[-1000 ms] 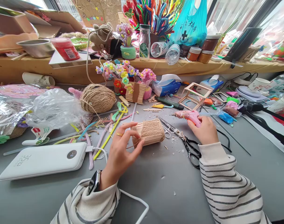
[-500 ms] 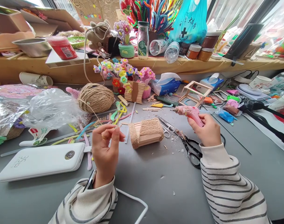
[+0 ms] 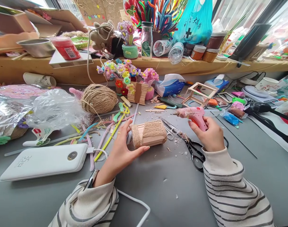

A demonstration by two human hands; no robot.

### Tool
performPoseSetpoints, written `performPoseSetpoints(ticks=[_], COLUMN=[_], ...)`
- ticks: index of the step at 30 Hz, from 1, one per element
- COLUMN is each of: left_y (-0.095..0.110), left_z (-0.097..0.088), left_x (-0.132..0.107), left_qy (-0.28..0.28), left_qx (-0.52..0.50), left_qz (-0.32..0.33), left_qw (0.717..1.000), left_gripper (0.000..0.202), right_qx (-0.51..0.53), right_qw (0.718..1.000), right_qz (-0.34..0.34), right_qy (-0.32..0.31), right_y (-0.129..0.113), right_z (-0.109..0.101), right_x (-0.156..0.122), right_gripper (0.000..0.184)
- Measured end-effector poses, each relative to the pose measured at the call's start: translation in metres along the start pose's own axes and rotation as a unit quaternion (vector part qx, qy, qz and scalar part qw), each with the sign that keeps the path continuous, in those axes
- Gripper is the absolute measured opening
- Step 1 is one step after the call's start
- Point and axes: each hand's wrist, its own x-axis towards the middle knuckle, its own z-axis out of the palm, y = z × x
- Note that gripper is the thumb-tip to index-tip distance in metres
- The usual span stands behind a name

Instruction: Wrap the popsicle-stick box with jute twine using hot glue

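Observation:
A small container of wooden sticks wrapped with jute twine (image 3: 149, 134) lies on its side on the grey table. My left hand (image 3: 120, 149) is at its left end, thumb stretched along the near lower edge and fingers apart behind the end; I cannot tell whether they touch it. My right hand (image 3: 211, 130) is wrapped round the handle of a pink hot glue gun (image 3: 198, 115), its nozzle pointing left above the table. Small scissors (image 3: 171, 129) and black-handled scissors (image 3: 196, 151) lie between the container and my right hand.
A white power bank (image 3: 44, 162) with a cable lies at left. Behind are a ball of jute twine (image 3: 98, 98), pipe-cleaner flowers (image 3: 122, 71), a tissue pack (image 3: 169, 85) and a wooden stick frame (image 3: 200, 94). A glass bottle (image 3: 147, 41) stands on the ledge.
My left hand has opened from a pinch and moved right and forward to the container's left end. My right hand keeps the glue gun in nearly the same place.

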Motion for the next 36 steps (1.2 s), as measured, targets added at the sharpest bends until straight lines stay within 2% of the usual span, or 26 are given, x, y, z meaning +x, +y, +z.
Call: performPoseSetpoints(ticks=[3,9,14,19,28,36], left_y=[0.0,0.007,0.011,0.012,0.013,0.013], left_z=[0.0,0.0,0.002,0.004,0.005,0.006], left_x=[0.0,-0.001,-0.003,-0.005,-0.006,-0.005], left_qy=[-0.017,0.036,0.061,0.069,0.071,0.078], left_qx=[0.019,0.065,0.092,0.11,0.118,0.119], left_qz=[-0.004,-0.002,-0.026,-0.012,-0.003,-0.003], left_qw=[1.0,0.997,0.994,0.991,0.991,0.99], left_gripper=[0.077,0.078,0.076,0.072,0.073,0.072], right_qx=[-0.002,-0.013,-0.049,-0.055,-0.069,-0.097], right_qw=[1.0,0.989,0.963,0.936,0.922,0.926], right_qz=[-0.03,-0.134,-0.239,-0.319,-0.353,-0.341], right_qy=[0.001,0.053,0.113,0.135,0.14,0.127], right_y=[-0.003,-0.011,-0.016,-0.021,-0.021,-0.021], right_z=[-0.001,0.002,0.012,0.016,0.018,0.018], right_x=[-0.003,-0.017,-0.03,-0.037,-0.039,-0.04], right_gripper=[0.051,0.044,0.039,0.03,0.027,0.027])
